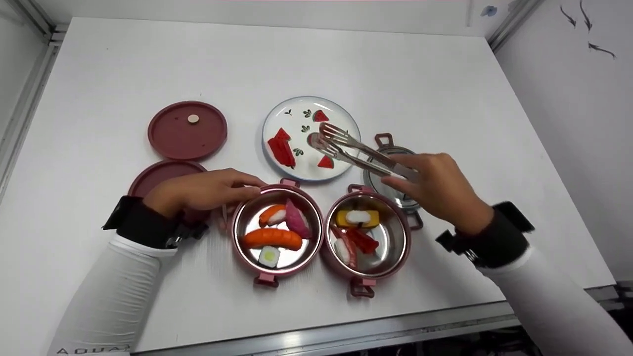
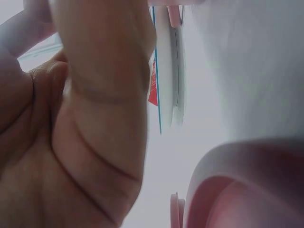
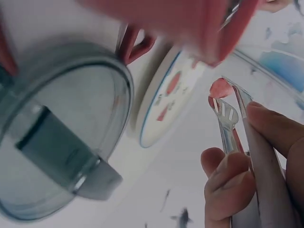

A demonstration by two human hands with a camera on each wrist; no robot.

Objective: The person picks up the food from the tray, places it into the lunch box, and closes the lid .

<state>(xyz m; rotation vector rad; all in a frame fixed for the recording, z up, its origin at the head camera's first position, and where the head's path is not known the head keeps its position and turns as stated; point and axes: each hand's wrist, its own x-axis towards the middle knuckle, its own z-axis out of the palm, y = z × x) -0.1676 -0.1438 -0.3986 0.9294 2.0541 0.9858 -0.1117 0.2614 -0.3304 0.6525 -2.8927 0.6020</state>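
My right hand holds metal tongs, their slotted tips above the white plate. In the right wrist view a small reddish piece shows at the tips; whether they grip it I cannot tell. Red food pieces lie on the plate's left side, among printed watermelon slices. My left hand has its fingers at the rim of the left dusty-red pot; its thumb is partly hidden. That pot contains several toy sushi pieces. In the right pot are yellow-and-white sushi and red pieces.
Two round dusty-red lids lie on the left, the nearer partly under my left arm. A round clear-topped lid with red handles is below my right hand. The table's front edge runs below the pots.
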